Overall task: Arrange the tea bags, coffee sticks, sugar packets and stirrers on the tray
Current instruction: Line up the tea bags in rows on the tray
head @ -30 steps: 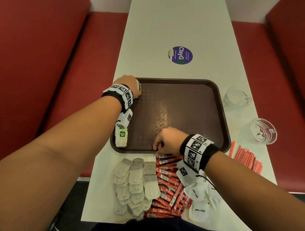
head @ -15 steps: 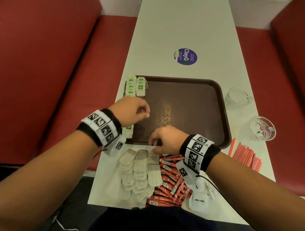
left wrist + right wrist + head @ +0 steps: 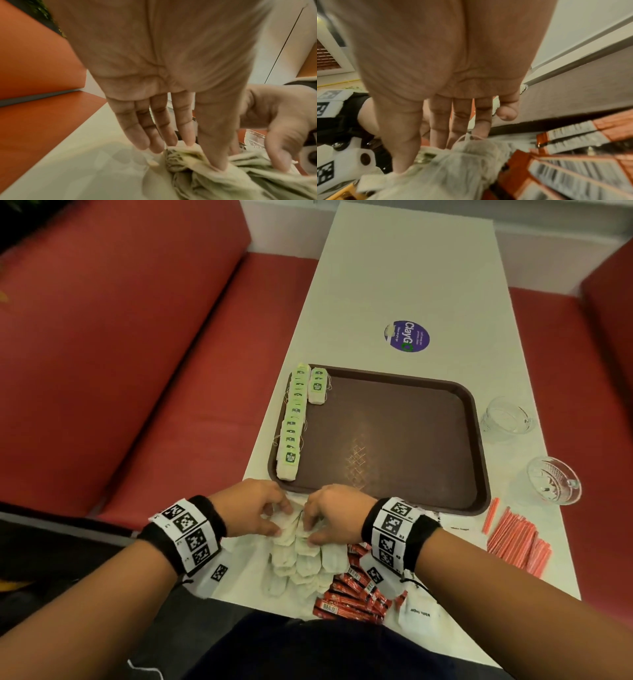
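A brown tray (image 3: pixel 394 440) lies mid-table. A row of green-tagged tea bags (image 3: pixel 294 422) runs down its left edge, and one more tea bag (image 3: pixel 317 386) sits beside the row's far end. In front of the tray lies a pile of loose tea bags (image 3: pixel 301 563). Both hands are on the pile's far end. My left hand (image 3: pixel 281 520) pinches a tea bag (image 3: pixel 180 158) between thumb and fingers. My right hand (image 3: pixel 310 530) pinches a neighbouring tea bag (image 3: pixel 453 169). Red coffee sticks (image 3: pixel 352 594) lie right of the pile, with white sugar packets (image 3: pixel 419 611) and orange stirrers (image 3: pixel 517 542) further right.
Two glass cups (image 3: pixel 507 416) (image 3: pixel 553 481) stand right of the tray near the table's right edge. A purple sticker (image 3: pixel 407 336) is on the table beyond the tray. Red bench seats (image 3: pixel 137 371) flank the table.
My left hand came back from the tray's far left corner, leaving a tea bag there, and reached the loose pile. My right hand shifted from the tray's front edge onto the pile.
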`<state>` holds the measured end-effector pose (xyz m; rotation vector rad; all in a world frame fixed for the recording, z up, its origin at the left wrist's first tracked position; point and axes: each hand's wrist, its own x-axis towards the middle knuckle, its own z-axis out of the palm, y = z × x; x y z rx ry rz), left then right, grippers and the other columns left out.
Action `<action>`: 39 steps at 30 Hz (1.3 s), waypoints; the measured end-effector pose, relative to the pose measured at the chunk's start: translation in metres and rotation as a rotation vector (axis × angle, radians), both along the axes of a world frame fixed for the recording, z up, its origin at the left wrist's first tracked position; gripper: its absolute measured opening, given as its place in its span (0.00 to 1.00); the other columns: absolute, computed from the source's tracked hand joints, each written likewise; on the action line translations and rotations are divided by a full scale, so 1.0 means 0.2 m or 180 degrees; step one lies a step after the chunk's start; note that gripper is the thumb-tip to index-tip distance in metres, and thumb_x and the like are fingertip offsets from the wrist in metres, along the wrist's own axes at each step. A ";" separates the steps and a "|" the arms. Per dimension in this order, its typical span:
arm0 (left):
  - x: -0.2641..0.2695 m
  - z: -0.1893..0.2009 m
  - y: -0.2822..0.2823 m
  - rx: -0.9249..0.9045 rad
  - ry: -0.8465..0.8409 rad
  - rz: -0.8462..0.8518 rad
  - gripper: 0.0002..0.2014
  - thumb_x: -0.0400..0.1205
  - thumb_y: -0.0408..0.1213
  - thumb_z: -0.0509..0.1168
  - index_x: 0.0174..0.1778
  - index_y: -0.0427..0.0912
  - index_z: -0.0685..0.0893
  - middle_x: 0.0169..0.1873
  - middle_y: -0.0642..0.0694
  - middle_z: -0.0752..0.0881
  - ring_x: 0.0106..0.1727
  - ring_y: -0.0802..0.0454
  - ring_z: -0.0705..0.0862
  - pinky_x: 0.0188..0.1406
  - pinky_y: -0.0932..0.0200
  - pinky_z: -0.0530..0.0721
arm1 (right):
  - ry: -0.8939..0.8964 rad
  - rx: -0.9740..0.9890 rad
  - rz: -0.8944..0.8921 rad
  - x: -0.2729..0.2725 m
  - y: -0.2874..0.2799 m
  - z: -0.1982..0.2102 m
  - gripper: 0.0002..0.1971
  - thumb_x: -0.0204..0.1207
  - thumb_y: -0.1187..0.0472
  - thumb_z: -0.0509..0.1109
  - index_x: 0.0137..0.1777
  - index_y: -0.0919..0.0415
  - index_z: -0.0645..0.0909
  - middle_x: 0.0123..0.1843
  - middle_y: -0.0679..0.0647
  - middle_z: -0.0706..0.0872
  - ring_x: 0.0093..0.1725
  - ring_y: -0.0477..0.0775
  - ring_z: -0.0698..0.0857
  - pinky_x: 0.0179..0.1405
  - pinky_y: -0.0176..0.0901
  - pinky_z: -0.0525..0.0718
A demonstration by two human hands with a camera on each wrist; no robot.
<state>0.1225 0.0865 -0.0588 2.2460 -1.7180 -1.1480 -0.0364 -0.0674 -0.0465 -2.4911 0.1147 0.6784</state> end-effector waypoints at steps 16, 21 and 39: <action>0.01 0.20 -0.20 -0.1142 -0.0256 0.0352 0.07 0.87 0.41 0.65 0.54 0.49 0.88 0.41 0.58 0.88 0.42 0.59 0.83 0.44 0.59 0.81 | -0.0879 0.0694 -0.1632 -0.01 -0.13 0.08 0.12 0.74 0.51 0.59 0.40 0.59 0.77 0.42 0.53 0.91 0.40 0.56 0.87 0.40 0.54 0.87; 0.00 0.27 -0.29 -0.1402 -0.0372 0.0200 0.07 0.87 0.41 0.64 0.54 0.50 0.87 0.41 0.59 0.86 0.42 0.59 0.80 0.43 0.59 0.77 | -0.1172 0.0772 -0.1767 0.00 -0.20 0.12 0.10 0.78 0.62 0.69 0.42 0.54 0.68 0.34 0.49 0.79 0.33 0.52 0.77 0.36 0.50 0.77; 0.09 0.23 -0.55 -0.1694 -0.0138 0.0690 0.06 0.83 0.40 0.69 0.54 0.49 0.88 0.39 0.55 0.87 0.39 0.60 0.83 0.44 0.61 0.80 | -0.1363 0.0765 -0.2198 0.04 -0.37 0.01 0.08 0.81 0.56 0.71 0.58 0.50 0.79 0.51 0.51 0.89 0.48 0.51 0.86 0.51 0.50 0.85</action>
